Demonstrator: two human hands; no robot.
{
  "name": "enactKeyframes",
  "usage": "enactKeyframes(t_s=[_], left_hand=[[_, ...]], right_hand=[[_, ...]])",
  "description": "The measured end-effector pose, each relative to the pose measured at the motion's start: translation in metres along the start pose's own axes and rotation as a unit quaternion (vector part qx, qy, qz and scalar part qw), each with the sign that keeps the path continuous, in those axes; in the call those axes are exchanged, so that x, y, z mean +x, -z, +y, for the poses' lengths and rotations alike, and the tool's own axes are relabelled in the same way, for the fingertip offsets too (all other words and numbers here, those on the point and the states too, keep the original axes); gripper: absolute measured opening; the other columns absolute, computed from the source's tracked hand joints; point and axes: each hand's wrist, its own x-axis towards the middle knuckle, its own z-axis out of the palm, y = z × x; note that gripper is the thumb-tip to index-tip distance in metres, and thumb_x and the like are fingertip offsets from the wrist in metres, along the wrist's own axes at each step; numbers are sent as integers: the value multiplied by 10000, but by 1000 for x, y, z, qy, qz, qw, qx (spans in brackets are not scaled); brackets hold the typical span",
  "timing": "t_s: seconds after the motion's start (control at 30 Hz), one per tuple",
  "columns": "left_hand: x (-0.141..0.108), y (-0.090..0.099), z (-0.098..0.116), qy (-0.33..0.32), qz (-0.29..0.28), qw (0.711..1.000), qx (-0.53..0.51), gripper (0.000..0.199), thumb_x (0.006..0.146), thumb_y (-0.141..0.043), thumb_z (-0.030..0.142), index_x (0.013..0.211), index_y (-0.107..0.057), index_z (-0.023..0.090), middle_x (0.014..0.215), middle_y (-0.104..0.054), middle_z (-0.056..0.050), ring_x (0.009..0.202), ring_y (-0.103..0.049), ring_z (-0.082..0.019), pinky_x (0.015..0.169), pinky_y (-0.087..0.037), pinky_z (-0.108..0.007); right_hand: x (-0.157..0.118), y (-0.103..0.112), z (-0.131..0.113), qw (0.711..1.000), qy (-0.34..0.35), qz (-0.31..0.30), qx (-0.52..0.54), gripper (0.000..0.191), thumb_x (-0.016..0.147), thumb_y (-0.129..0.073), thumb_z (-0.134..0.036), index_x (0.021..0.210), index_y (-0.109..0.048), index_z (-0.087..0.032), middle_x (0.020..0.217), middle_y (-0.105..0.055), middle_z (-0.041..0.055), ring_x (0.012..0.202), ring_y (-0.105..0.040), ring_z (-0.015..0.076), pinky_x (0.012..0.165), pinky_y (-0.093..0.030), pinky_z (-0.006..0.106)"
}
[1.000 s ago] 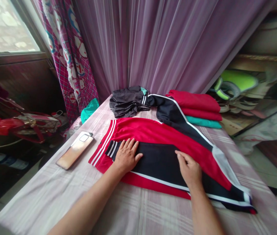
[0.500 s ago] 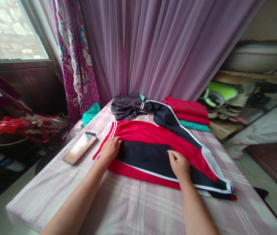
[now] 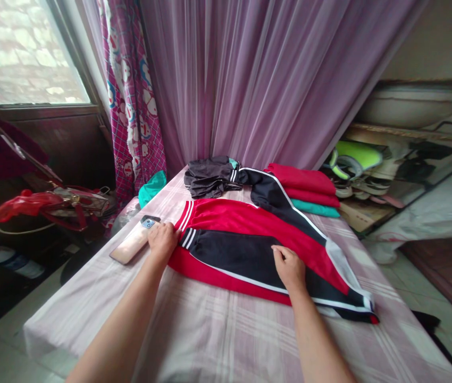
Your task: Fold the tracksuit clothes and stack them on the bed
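A red and black track jacket point(image 3: 229, 213) with white piping lies spread on a bed or table, one black sleeve point(image 3: 234, 255) folded across its body and the other stretching toward the back. At the jacket's striped hem, beside the sleeve cuff, my left hand point(image 3: 163, 240) has its fingers closed on the edge. My right hand point(image 3: 290, 266) rests farther up the folded sleeve, its fingers curled and pinching the cloth. A gold phone point(image 3: 132, 247) lies just left of my left hand, which partly overlaps it.
Behind the jacket are a crumpled dark garment point(image 3: 210, 178) and a stack of folded red cloth point(image 3: 303, 183) over a teal piece point(image 3: 316, 207). Purple curtains point(image 3: 250, 80) hang at the back. A shoe rack point(image 3: 369, 213) stands right; a red bag point(image 3: 26, 205) is left.
My left hand has moved left from the sleeve to the hem edge, uncovering the sleeve's striped cuff. My right hand stays on the sleeve. The view has shifted slightly.
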Motion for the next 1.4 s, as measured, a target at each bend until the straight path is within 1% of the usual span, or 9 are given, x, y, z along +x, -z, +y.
enactKeyframes(t_s=[0.2,0.6,0.7,0.77,0.87,0.97,1.1,1.27,1.4], left_hand=[[3,7,2,-14,3,1000,9,424,920,-437,463,1015,-707,150,1147,-693,-186,1108,-612,-334,896,-445,-412],[2,8,-5,-19,47,999,-18,400,959,-385,373,1198,-644,184,1203,-665,-172,1136,-597,-335,926,-445,-454],[-10,17,18,-67,100,990,-74,382,974,-399,330,1268,-610,208,1263,-653,-142,1163,-598,-311,973,-448,-445],[-23,18,46,-164,113,972,-126,335,965,-448,304,1232,-631,216,1283,-657,-111,1190,-595,-271,1024,-440,-407],[-43,8,93,-322,72,928,-171,329,968,-481,348,1233,-637,231,1310,-660,-74,1233,-580,-243,1086,-421,-407],[-48,-12,120,-348,26,921,-174,380,978,-463,406,1261,-630,216,1372,-628,-71,1310,-530,-269,1129,-391,-455],[-35,-31,116,-343,10,925,-162,452,967,-478,461,1328,-587,213,1426,-581,-99,1370,-472,-287,1154,-353,-506],[-25,-35,103,-362,3,918,-162,479,977,-452,463,1357,-566,193,1443,-562,-108,1386,-451,-278,1164,-341,-482],[-27,-36,105,-360,26,919,-160,447,971,-465,451,1332,-587,218,1409,-590,-100,1368,-468,-278,1155,-356,-476]], right_hand=[[0,1,-2,1000,-6,-5,-1,416,861,-404,-405,858,-773,-215,929,-779,121,870,-718,268,799,-547,378],[0,4,-4,1000,-17,-11,-2,417,858,-414,-416,872,-777,-213,935,-780,118,893,-720,264,813,-555,366],[-1,3,-3,1000,-6,-5,-5,404,862,-418,-405,869,-776,-215,933,-780,115,888,-719,263,813,-554,367],[-1,3,-3,1000,-2,-1,-6,409,862,-417,-405,863,-776,-208,932,-778,123,881,-719,268,816,-555,376],[-1,4,-4,1000,4,-2,-2,399,861,-428,-409,853,-774,-212,922,-778,120,878,-718,267,823,-557,378],[-1,6,-6,1000,8,-5,7,387,865,-435,-408,854,-771,-218,928,-779,113,887,-716,260,837,-559,377],[-2,8,-7,999,1,-14,29,389,861,-439,-415,845,-772,-213,933,-778,117,900,-716,261,868,-557,392],[3,15,-9,987,-115,-30,106,345,808,-535,-457,866,-777,-219,951,-778,112,946,-711,286,904,-546,429],[25,19,-36,918,-242,-1,315,295,764,-670,-444,905,-758,-199,960,-776,106,930,-715,263,875,-555,418]])
